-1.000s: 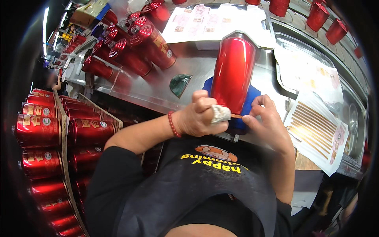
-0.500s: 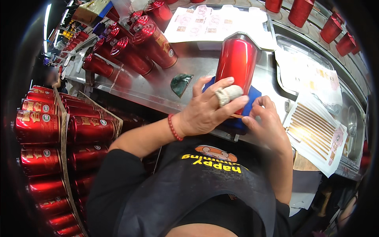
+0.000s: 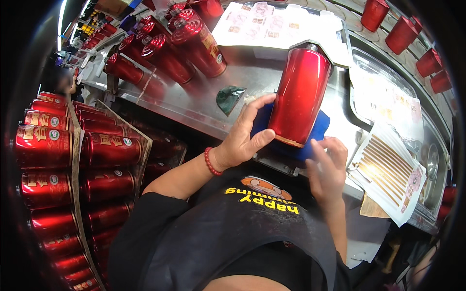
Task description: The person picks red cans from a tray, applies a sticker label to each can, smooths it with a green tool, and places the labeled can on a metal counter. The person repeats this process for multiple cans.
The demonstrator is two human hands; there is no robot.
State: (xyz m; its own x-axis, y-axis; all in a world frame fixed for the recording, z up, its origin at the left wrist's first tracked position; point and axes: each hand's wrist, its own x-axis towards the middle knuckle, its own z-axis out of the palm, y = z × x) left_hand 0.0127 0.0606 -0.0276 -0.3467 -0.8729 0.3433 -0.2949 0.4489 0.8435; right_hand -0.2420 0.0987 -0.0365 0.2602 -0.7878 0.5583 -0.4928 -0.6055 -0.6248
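Observation:
A glossy red metal bottle [image 3: 301, 94] lies on a blue cushion [image 3: 318, 128] on the steel workbench [image 3: 194, 102], its gold-rimmed base toward me. My left hand [image 3: 245, 136] grips the bottle's lower left side, thumb by the base, a red bead bracelet on the wrist. My right hand [image 3: 327, 167] rests at the base's right edge, fingertips touching the blue cushion and the gold rim. I cannot see whether it holds anything.
Several red bottles [image 3: 187, 41] lie at the bench's far left. A dark green scrap [image 3: 228, 97] sits near the cushion. Sticker sheets [image 3: 272, 22] lie behind, a sheet of gold strips [image 3: 388, 169] to the right. Crates of red cans [image 3: 73, 155] stack on my left.
My left hand, which held a small white wad over the bottle's base, has dropped to the bottle's left side. The bottle has tilted slightly and the wad is out of sight.

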